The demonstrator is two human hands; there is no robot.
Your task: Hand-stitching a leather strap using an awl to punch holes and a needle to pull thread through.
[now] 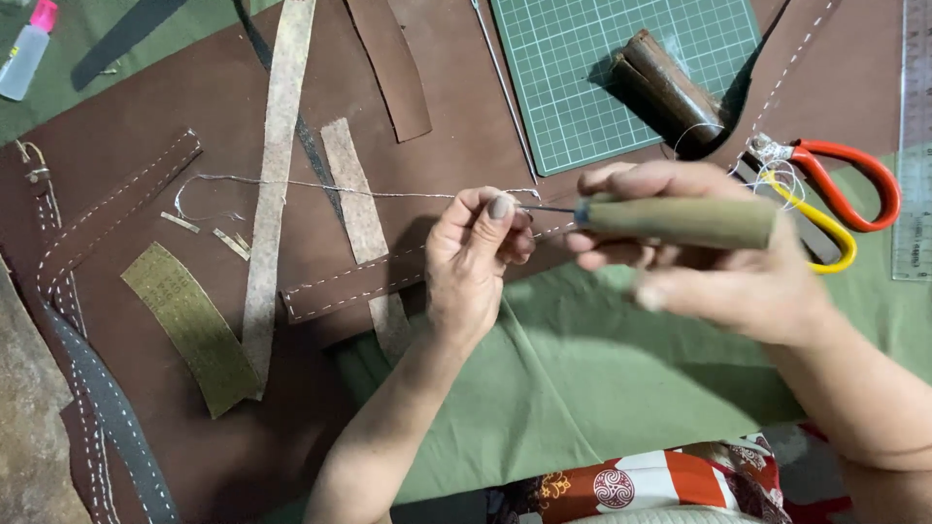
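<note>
The work surface (582, 388) was covered by an olive-green cloth that lay in soft folds toward the near edge. A broad sheet of dark brown leather (194, 107) was spread over most of it, running off the left side and the top. A green cutting mat (602, 58) with a pale grid sat at the far end, partly over the leather. A clear ruler (915, 136) lay along the right edge. The light was even and soft, casting only faint shadows. No wall, window or floor could be seen from there.
</note>
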